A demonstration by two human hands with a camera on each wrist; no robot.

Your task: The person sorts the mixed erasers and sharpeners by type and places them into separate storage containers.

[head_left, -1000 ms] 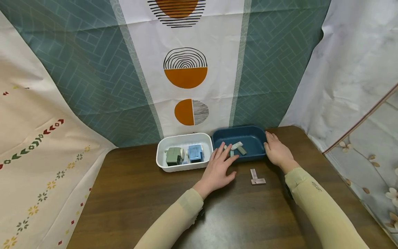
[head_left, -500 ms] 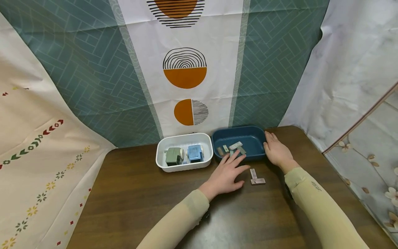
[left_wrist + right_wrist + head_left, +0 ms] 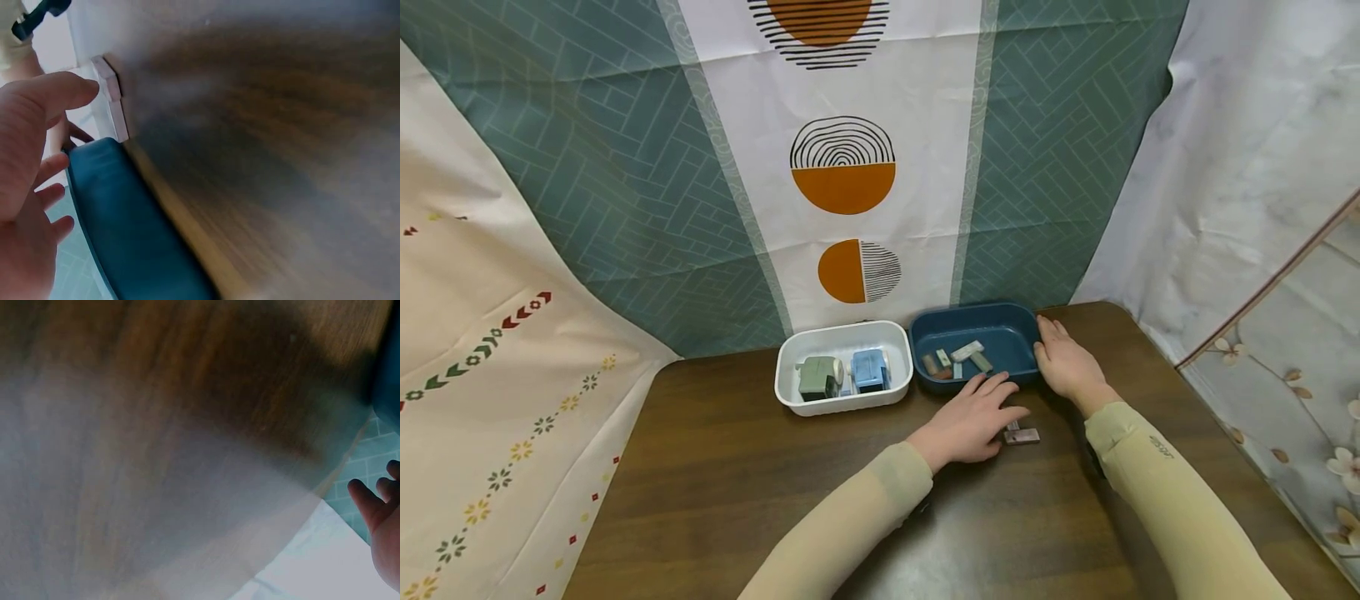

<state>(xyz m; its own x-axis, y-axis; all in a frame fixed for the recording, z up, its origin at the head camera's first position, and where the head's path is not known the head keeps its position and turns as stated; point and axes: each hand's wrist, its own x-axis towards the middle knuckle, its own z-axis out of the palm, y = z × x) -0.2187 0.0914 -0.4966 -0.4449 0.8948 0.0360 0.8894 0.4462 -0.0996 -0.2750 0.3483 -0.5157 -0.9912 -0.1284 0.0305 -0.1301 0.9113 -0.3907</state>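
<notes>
My left hand (image 3: 970, 419), fingers spread and lightly bent, hovers at the front of the blue tray (image 3: 1011, 337). Its thumb side overlaps one small pinkish-grey block in the head view; a second such block (image 3: 1022, 437) lies just to the right. The left wrist view shows both blocks end to end beyond the thumb, with nothing in the hand (image 3: 31, 156). Straight fingers of my right hand (image 3: 1065, 358) rest along the tray's right wall. Several small blocks lie inside, including a whitish one (image 3: 967, 351) and a green one (image 3: 981, 362).
Left of the blue tray stands a white tray (image 3: 842, 408) holding a green boxy toy (image 3: 817, 377) and a blue one (image 3: 869, 370). Both trays stand at the back of the brown wooden table (image 3: 722, 475), close to a patterned cloth (image 3: 865, 100). More cloths hang at the sides.
My left hand has moved right, from over the blue tray's left front to the loose blocks, uncovering the blocks in the tray. The right hand has stayed against the tray wall.
</notes>
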